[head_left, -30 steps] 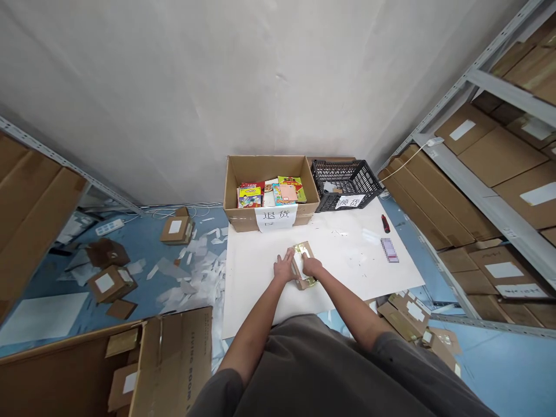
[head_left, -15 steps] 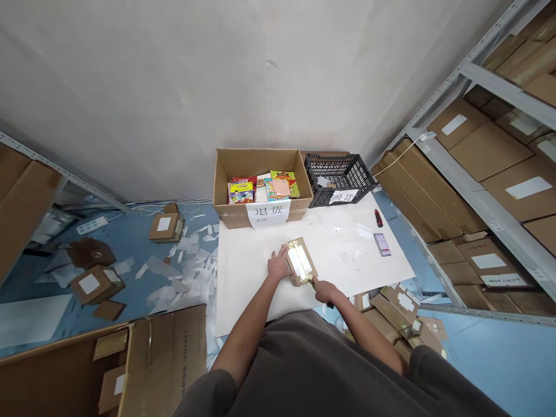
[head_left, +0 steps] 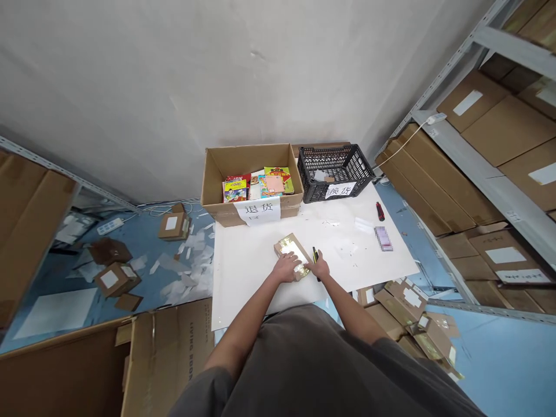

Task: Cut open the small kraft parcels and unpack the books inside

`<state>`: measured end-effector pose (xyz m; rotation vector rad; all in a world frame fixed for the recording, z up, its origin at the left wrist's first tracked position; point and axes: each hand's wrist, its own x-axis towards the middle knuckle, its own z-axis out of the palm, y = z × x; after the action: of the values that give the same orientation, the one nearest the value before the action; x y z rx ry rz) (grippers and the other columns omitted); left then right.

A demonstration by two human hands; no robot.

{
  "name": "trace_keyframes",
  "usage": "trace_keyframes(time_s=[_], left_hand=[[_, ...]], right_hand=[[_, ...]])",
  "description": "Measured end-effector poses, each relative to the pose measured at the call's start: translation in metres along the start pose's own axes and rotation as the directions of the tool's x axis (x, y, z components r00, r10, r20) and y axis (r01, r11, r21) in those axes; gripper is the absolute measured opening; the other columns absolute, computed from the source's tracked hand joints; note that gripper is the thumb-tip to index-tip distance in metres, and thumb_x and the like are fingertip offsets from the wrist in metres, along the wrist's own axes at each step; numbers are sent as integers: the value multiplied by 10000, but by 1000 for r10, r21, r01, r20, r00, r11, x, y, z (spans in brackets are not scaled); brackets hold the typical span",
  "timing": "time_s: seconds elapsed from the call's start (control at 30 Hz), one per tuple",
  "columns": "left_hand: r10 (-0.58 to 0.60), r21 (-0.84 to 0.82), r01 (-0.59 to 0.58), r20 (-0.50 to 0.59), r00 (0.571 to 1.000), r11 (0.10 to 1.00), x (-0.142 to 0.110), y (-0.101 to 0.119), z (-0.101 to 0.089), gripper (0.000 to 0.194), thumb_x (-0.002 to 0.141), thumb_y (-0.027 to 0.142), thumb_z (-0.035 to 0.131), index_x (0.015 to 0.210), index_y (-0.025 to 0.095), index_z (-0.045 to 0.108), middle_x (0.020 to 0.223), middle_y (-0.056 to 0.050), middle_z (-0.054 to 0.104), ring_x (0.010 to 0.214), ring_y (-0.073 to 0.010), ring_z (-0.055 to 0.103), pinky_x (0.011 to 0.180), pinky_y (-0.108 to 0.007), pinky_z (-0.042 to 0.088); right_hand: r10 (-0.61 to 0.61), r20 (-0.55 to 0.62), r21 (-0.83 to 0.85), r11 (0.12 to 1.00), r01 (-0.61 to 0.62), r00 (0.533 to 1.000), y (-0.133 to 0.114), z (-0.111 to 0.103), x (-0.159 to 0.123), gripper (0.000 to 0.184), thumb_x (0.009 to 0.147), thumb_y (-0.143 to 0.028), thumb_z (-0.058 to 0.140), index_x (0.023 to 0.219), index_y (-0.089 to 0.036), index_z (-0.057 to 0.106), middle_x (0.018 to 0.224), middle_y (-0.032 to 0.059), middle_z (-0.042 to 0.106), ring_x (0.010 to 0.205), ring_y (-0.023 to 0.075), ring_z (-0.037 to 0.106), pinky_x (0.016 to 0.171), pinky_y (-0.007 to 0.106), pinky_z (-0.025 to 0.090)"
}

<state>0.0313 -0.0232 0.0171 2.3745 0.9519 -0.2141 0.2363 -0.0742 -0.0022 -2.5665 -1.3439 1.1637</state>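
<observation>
I see the parcel (head_left: 300,247) as matt cardboard, its tape (head_left: 302,270) glossy; the crate (head_left: 313,187), from here, plastic; the tabletop (head_left: 247,260) smooth.

Left of the parcel (head_left: 299,246), bare surface (head_left: 243,272) is running to the left edge, leaving a low passage. Far side: open carton (head_left: 226,218) and black crate (head_left: 310,188) are standing side by side, walls blocking low reach; their tops are lying open, so entry is from above. Left hand (head_left: 285,267) is covering the parcel's near-left part. Right hand (head_left: 319,266), gripping a yellow-and-black tool (head_left: 315,253), is crowding its right flank. Farther right, room is opening toward a red-and-black tool (head_left: 380,211) and a purple item (head_left: 384,238). Person's torso (head_left: 313,365) is closing the near side.
</observation>
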Motion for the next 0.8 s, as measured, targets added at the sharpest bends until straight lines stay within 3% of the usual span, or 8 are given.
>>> trace_keyframes(time_s=[0.1, 0.2, 0.3, 0.37, 0.47, 0.57, 0.7, 0.8], left_hand=[[47, 67, -51, 66, 997, 996, 11, 4, -7, 728, 714, 351, 793, 1410, 287, 587, 1426, -127, 551, 1423, -382, 367, 1194, -513, 259], [-63, 99, 56, 69, 996, 994, 13, 9, -8, 603, 718, 342, 813, 1296, 257, 663, 1340, -153, 588, 1348, -393, 436, 1143, -509, 330], [-179, 103, 177, 12, 984, 979, 5, 14, 0, 525, 775, 363, 788, 1268, 246, 653, 1467, -145, 526, 1420, -383, 401, 1146, -489, 345], [-249, 104, 251, -33, 968, 962, -2, 19, 8, 548, 806, 332, 764, 1320, 243, 593, 1609, -124, 403, 1504, -368, 318, 1176, -487, 320], [-332, 90, 336, -54, 942, 938, -7, 24, 17, 635, 780, 273, 783, 1360, 227, 529, 1677, -128, 314, 1550, -358, 263, 1202, -490, 293], [-377, 65, 379, -33, 925, 923, -4, 25, 17, 699, 709, 240, 836, 1341, 218, 536, 1626, -149, 409, 1530, -342, 325, 1192, -447, 318], [-409, 74, 409, -15, 912, 910, 5, 23, 9, 846, 654, 264, 884, 1401, 197, 492, 1524, -193, 526, 1492, -347, 395, 1142, -421, 366], [-432, 87, 430, 3, 902, 899, 10, 22, 5, 953, 649, 295, 892, 1470, 176, 423, 1412, -213, 612, 1457, -354, 444, 1112, -428, 380]], right_hand=[[-37, 9, 16, 999, 37, 999, -1, -1, 10, 1095, 813, -542, 759, 1635, -183, 131, 1320, 159, 680, 1199, 286, 669, 912, 331, 513], [-88, 6, 15, 996, 88, 996, -14, -5, 19, 1060, 807, -511, 773, 1622, -208, 167, 1286, 145, 696, 1152, 282, 687, 889, 327, 509], [-159, 25, 6, 987, 159, 987, -31, -8, 29, 1003, 792, -475, 800, 1585, -229, 237, 1214, 124, 721, 1075, 279, 707, 836, 316, 505], [-233, 24, 5, 972, 233, 972, -37, -11, 33, 897, 814, -467, 788, 1536, -230, 312, 1163, 112, 733, 1036, 274, 713, 806, 305, 499], [-334, 9, 66, 941, 333, 943, -25, -19, 31, 534, 970, -515, 588, 1406, -244, 440, 1010, 61, 751, 893, 229, 726, 745, 277, 494], [-452, 138, 153, 889, 432, 881, 4, -35, 27, 376, 1060, -539, 354, 1269, -277, 524, 772, -27, 708, 627, 167, 686, 653, 241, 477], [-526, 424, 60, 828, 557, 737, 27, -58, 28, 250, 1027, -460, 484, 1132, -281, 623, 666, -54, 662, 524, 142, 643, 623, 230, 447], [-499, 457, -122, 785, 608, 736, 14, -67, 31, 234, 968, -476, 600, 1032, -270, 692, 750, 0, 712, 611, 181, 673, 632, 261, 435]])
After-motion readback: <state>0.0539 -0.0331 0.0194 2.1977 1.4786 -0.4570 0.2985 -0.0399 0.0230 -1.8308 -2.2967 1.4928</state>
